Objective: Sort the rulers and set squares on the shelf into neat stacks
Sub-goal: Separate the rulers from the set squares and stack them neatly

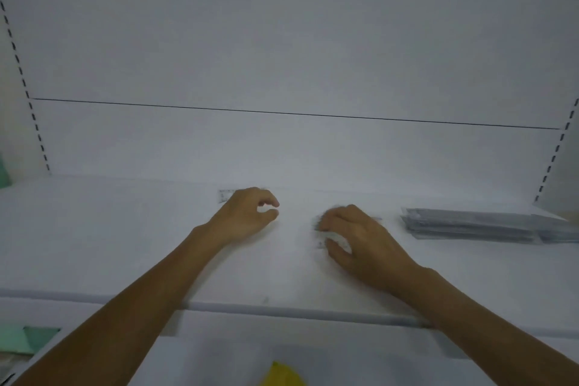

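Note:
On the white shelf (125,244) my left hand (247,216) has its fingers curled and its thumb close to the index tip. It holds a clear ruler (224,196), and only the ruler's printed left end shows behind the knuckles. To the right, my right hand (360,238) is curled over another clear ruler or set square (321,243). That piece is blurred, and faint markings show at the fingertips. A neat stack of clear packaged rulers (470,226) lies at the right of the shelf, apart from both hands.
The shelf's front lip (282,312) runs across under my forearms. Slotted uprights (34,122) stand at both sides of the white back panel. Green items (28,338) sit on the lower level at left, and a yellow object (282,374) is at the bottom.

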`<act>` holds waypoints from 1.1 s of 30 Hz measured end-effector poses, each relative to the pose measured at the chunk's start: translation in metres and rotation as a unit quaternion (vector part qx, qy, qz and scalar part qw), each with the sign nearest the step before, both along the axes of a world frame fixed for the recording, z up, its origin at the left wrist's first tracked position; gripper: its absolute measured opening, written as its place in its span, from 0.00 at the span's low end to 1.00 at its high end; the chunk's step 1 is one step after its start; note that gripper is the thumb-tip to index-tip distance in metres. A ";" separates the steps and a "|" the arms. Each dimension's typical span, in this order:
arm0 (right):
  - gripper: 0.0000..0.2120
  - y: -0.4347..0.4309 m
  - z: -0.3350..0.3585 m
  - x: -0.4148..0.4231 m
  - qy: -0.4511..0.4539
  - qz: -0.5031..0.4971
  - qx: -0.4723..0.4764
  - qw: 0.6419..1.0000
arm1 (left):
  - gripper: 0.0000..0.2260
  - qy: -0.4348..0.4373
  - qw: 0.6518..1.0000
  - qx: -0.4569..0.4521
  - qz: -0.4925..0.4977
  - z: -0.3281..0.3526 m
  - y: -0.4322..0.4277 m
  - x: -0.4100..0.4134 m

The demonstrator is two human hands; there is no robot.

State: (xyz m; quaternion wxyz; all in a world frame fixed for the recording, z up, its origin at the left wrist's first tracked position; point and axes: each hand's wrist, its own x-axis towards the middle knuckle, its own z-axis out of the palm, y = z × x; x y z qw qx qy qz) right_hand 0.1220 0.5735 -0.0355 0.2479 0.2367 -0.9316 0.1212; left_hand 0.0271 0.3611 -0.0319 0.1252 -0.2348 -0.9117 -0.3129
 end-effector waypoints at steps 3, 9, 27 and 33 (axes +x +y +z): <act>0.15 -0.049 0.002 -0.036 -0.009 0.016 0.010 1.000 | 0.08 -0.004 0.999 -0.028 0.030 -0.003 -0.061 0.003; 0.18 -0.135 0.004 -0.114 -0.099 -0.015 0.014 0.995 | 0.08 -0.006 0.995 -0.028 0.093 -0.009 -0.168 0.022; 0.13 -0.202 -0.002 -0.087 -0.130 -0.027 0.023 0.991 | 0.10 0.026 0.997 -0.066 0.010 -0.017 -0.213 0.031; 0.29 -0.195 -0.009 -0.012 -0.165 -0.022 0.035 0.985 | 0.11 0.038 0.994 -0.101 -0.022 -0.014 -0.209 0.054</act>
